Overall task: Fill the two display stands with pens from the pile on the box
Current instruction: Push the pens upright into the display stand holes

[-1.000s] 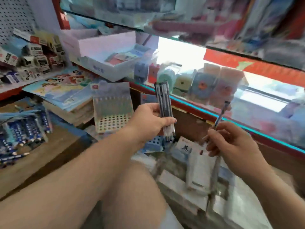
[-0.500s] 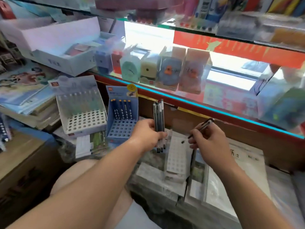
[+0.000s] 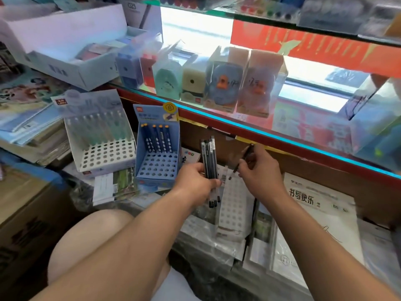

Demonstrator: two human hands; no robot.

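At far left a white display stand [image 3: 104, 153] holds a back row of pale pens [image 3: 97, 127]. Just right of it stands a blue display stand [image 3: 157, 165] with a few orange-topped pens [image 3: 160, 137] in its rear holes. The left hand [image 3: 195, 184] has its fingers curled round a bundle of dark pens [image 3: 210, 157], held upright. The right hand [image 3: 261, 172] pinches a single pen [image 3: 234, 170] between thumb and fingers, tilted with its tip down over a white perforated insert [image 3: 235, 209] lying flat.

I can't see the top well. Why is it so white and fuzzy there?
Head view: daylight behind the glass shelf burns out white; corners smear and bend from the wide lens; the pen bundle in the left hand looks sharper.
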